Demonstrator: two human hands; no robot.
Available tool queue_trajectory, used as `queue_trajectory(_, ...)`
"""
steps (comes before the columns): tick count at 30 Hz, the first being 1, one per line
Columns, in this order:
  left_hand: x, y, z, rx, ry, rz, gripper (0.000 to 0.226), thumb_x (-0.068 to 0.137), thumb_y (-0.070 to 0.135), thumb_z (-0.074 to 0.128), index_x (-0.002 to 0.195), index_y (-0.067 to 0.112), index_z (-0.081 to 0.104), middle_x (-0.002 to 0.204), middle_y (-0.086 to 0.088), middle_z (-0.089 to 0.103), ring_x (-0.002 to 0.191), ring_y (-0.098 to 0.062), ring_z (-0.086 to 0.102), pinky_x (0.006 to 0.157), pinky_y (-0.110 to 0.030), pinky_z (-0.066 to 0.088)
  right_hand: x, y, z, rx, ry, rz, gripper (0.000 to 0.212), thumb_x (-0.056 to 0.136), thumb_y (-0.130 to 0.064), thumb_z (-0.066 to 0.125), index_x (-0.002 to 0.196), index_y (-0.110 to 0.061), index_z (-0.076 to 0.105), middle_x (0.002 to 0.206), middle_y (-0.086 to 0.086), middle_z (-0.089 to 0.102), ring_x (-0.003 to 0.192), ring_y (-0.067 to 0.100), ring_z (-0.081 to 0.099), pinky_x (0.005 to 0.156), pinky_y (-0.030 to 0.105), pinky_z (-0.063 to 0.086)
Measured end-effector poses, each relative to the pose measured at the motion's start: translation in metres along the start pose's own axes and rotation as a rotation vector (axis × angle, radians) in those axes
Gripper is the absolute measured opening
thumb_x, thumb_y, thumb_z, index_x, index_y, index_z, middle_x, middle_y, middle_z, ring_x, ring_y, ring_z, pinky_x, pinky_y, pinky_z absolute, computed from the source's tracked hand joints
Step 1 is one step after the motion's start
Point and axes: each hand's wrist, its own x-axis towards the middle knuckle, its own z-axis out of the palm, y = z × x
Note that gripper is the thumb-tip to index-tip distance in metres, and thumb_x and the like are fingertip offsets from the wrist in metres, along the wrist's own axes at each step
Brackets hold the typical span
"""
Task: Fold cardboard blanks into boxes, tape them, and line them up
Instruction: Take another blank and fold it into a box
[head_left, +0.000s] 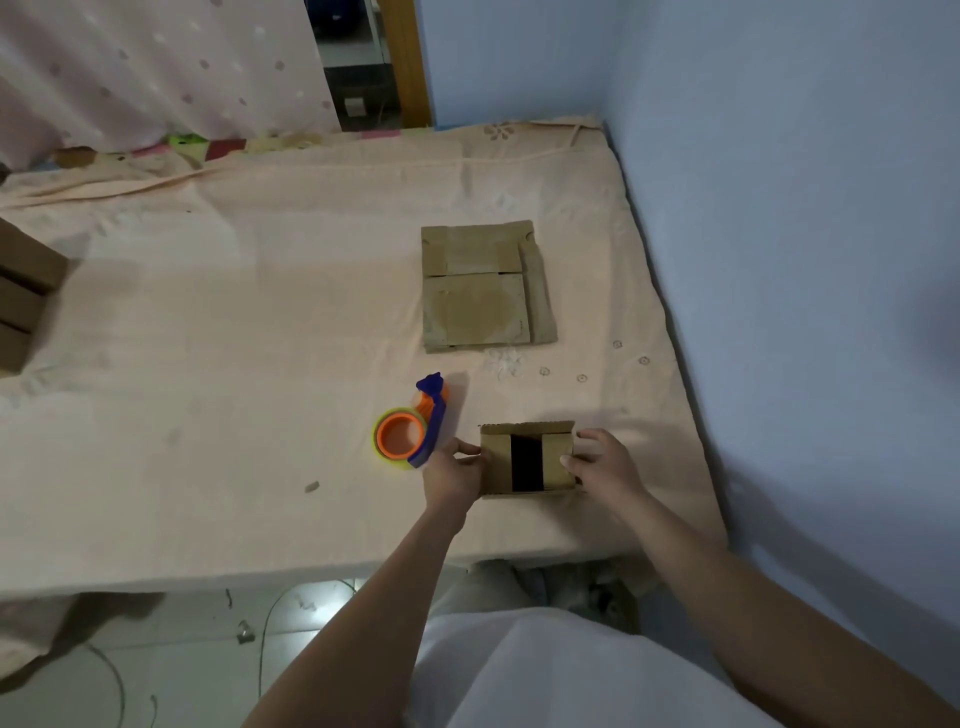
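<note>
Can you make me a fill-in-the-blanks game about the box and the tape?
1. Both hands hold a small cardboard ____.
2. The tape dispenser lies beside the ____ hand.
3. The dispenser's round core is ____.
4. The flat blanks lie farther away, on the ____ sheet.

Missing words: box; left; orange; pink

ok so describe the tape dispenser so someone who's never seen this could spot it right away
Start at the peach-sheeted bed against the blue wall, then look near its front edge, just left of the small open box that both hands hold. The tape dispenser lies there beside the left hand. It is the only brightly coloured thing among the brown cardboard: an orange hub, yellowish tape roll and blue handle.
</note>
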Motion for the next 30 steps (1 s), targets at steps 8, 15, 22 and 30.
queue_trajectory(8,-0.001,0.008,0.003,0.141,0.037,0.034,0.005,0.082,0.015,0.063,0.082,0.019,0.061,0.070,-0.008,0.068,0.068,-0.027,0.065,0.065,-0.049,0.061,-0.009,-0.014,0.000,-0.256,-0.049,-0.278,0.074,0.095,-0.006,0.063,0.152,-0.041,0.034,0.144,0.004,0.055,0.130,0.022,0.054,0.100,0.028,0.046)
queue_trajectory(15,0.005,0.018,-0.011,-0.106,-0.202,-0.090,0.014,0.099,0.015,0.053,0.099,0.005,0.063,0.100,-0.012,0.071,0.069,-0.025,0.067,0.063,-0.033,0.058,-0.003,-0.007,-0.001,-0.388,-0.066,-0.356,0.042,0.096,-0.008,0.063,0.135,-0.022,0.061,0.142,0.003,0.057,0.134,0.020,0.051,0.113,0.023,0.032)
queue_trajectory(22,0.013,0.027,-0.004,0.225,-0.067,0.032,0.015,0.088,0.014,0.069,0.077,0.011,0.060,0.079,-0.012,0.063,0.071,-0.027,0.064,0.063,-0.047,0.061,-0.001,-0.036,-0.012,-0.522,-0.317,-0.240,0.075,0.088,-0.061,0.062,0.150,-0.020,0.045,0.156,0.001,0.041,0.141,0.020,0.042,0.115,0.030,0.035)
queue_trajectory(30,0.023,0.029,-0.011,0.108,-0.189,-0.049,0.015,0.085,0.011,0.073,0.091,0.003,0.062,0.097,-0.020,0.067,0.081,-0.035,0.072,0.061,-0.045,0.062,-0.002,-0.034,0.000,-0.536,-0.191,-0.258,0.066,0.090,-0.047,0.070,0.144,-0.015,0.052,0.147,0.003,0.053,0.133,0.021,0.051,0.110,0.030,0.040)
